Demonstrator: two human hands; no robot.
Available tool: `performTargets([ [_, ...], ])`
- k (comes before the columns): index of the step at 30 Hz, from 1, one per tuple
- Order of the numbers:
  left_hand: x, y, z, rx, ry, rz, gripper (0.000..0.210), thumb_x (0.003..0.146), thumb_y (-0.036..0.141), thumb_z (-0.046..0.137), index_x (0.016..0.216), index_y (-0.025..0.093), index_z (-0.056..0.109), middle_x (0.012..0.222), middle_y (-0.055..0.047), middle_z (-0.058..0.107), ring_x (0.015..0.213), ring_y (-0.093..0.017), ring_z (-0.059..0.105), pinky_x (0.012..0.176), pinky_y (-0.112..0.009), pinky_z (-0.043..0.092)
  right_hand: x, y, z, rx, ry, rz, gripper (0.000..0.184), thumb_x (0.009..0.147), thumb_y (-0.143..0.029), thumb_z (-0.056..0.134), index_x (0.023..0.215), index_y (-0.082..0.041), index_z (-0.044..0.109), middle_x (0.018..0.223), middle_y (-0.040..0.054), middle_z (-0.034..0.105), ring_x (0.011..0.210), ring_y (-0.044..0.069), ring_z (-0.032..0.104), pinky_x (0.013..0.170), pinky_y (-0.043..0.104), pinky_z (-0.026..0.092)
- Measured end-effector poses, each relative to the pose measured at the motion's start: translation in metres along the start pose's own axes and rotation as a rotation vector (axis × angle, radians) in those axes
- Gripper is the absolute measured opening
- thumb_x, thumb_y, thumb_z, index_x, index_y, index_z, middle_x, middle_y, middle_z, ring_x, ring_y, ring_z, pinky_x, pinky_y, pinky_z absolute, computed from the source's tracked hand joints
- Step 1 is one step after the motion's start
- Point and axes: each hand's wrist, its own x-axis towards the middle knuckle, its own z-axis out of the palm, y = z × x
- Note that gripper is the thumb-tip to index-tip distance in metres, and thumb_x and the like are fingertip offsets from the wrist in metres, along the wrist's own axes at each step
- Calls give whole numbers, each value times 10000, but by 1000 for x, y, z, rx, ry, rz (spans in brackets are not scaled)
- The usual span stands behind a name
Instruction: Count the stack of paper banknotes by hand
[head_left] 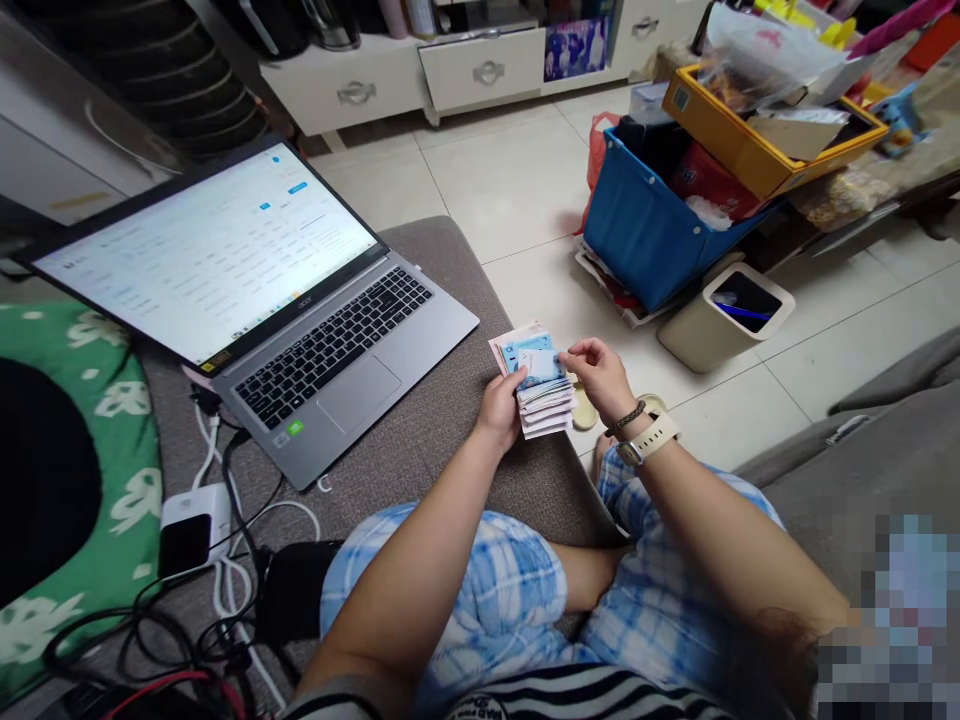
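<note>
My left hand (501, 408) is closed around a thick stack of printed paper cards (546, 408), its thumb pressing on top. The stack's layered edges face me, and some pinkish cards stick out at the far left. On top lies a blue-and-white card (538, 366), whose right edge my right hand (600, 375) pinches between thumb and fingers. The print on it is too small to read. Both hands are over the edge of a grey cushioned seat, to the right of an open laptop (360, 365).
Cables and a white device (195, 530) lie left of my legs, beside a green patterned cushion (127, 400). On the tiled floor stand a beige bin (694, 325) and a loaded blue box (645, 225), with a yellow tray (780, 170) on top. White drawers (487, 75) line the back.
</note>
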Motion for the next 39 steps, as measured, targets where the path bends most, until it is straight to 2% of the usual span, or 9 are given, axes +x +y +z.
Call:
performTargets([
  [5,-2,-1,2,11,-22,26,206,711,170,745,904,104,716,871,-114,775,1005,-300,723,980,-437,523,-2,-4,2,-16,-66,-2,320,686,-487,742,660,-207,588,639,-18,565,631,138,490,625,285,402],
  [10,1,-3,0,-10,-11,25,192,757,248,741,883,105,713,858,-117,774,1034,-296,717,990,-421,517,-4,-8,4,-18,-79,21,309,659,-491,716,656,-211,585,626,-17,554,598,131,452,567,270,364],
  [17,6,-5,-1,-80,-9,31,279,802,343,712,954,110,723,988,-125,778,1108,-299,693,1019,-412,499,-7,-12,5,13,-117,45,336,663,-526,711,662,-216,582,597,-31,515,546,115,418,529,262,354],
  [39,8,-6,-5,-39,-7,39,236,791,318,721,920,121,735,963,-108,783,1074,-278,707,988,-385,513,-5,-12,4,37,-141,64,335,664,-514,731,651,-212,588,610,-37,508,538,107,416,531,268,353],
])
